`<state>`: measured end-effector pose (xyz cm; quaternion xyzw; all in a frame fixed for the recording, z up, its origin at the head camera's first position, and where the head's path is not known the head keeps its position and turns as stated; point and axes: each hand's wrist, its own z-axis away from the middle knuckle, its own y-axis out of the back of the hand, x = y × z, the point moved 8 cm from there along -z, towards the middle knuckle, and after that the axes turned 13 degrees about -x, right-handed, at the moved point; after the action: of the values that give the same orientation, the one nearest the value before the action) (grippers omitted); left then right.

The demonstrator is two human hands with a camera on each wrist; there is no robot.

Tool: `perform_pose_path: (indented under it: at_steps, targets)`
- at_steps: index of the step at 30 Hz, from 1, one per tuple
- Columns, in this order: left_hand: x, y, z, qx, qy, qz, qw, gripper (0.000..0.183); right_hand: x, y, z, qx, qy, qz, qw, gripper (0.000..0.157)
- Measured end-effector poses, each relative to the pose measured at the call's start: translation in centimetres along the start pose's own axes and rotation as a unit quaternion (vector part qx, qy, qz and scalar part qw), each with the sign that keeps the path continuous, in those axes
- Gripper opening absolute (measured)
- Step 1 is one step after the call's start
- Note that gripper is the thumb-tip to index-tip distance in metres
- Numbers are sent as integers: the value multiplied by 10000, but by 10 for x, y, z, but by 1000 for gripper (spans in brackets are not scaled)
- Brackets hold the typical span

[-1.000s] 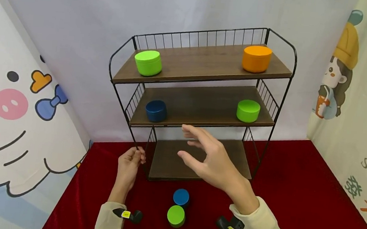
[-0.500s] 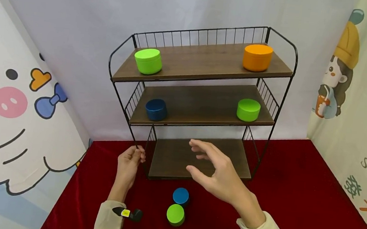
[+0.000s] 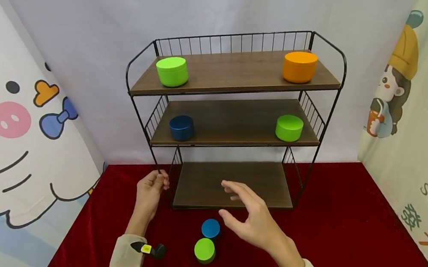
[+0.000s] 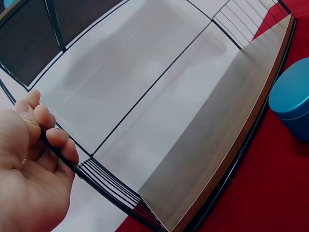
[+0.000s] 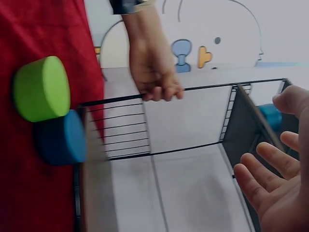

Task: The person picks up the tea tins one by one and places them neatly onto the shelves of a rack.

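My left hand (image 3: 150, 189) grips the black metal upright of the three-tier shelf rack (image 3: 232, 141) at its lower left; the left wrist view shows the fingers curled round the rod (image 4: 104, 189). In front of the bottom shelf, my right hand (image 3: 254, 219) hovers with spread, relaxed fingers and holds nothing. Just left of it on the red cloth stand a blue round tin (image 3: 211, 228) and a green round tin (image 3: 205, 250), close together. The right wrist view shows the same green tin (image 5: 43, 89) and blue tin (image 5: 62, 137) beside the rack.
On the top shelf sit a green tin (image 3: 172, 72) at left and an orange tin (image 3: 299, 67) at right. The middle shelf bears a dark blue tin (image 3: 182, 128) and a green tin (image 3: 289, 128). Red velvet cloth (image 3: 344, 232) covers the table; printed curtains (image 3: 40, 134) hang around.
My right hand has moved down and slightly right, from before the middle shelf's edge towards the tins on the cloth. The left hand stays on the upright.
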<state>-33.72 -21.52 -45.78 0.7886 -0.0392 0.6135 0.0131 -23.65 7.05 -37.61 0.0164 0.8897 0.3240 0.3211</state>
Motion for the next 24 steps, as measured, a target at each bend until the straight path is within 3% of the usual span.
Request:
perform_pose_path:
  at_steps: [13, 24]
  targets:
    - [0, 1, 0, -32, -13, -5, 10000, 29, 14, -35, 16, -349, -128, -109, 9992, 72]
    - [-3, 1, -1, -10, 45, 67, 10000, 28, 20, -56, 31, -1024, -75, 288, 9943, 78]
